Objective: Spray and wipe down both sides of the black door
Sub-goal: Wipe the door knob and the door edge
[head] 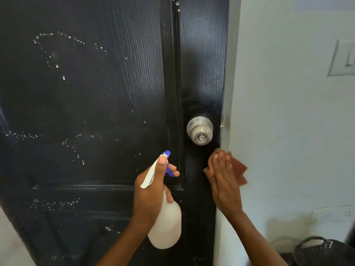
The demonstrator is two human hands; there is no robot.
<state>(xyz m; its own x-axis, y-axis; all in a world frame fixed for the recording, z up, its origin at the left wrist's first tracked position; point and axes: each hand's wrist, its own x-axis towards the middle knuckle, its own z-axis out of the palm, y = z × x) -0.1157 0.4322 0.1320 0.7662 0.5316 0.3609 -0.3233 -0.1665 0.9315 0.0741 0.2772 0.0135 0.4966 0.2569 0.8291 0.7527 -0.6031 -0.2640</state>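
Observation:
The black panelled door (107, 96) fills the left and middle of the head view, dotted with white spray droplets on its panels. A silver knob (199, 129) sits near its right edge. My left hand (151, 191) grips a white spray bottle (166, 225) by the neck, a finger on its blue trigger, nozzle aimed at the door. Below the knob, my right hand (223, 179) presses an orange cloth (237, 170) flat against the door with straight fingers.
A pale wall (288, 121) stands right of the door's edge, with a light switch plate (343, 58) at the far right. A dark woven basket (324, 252) with a handle sits at the bottom right on the floor.

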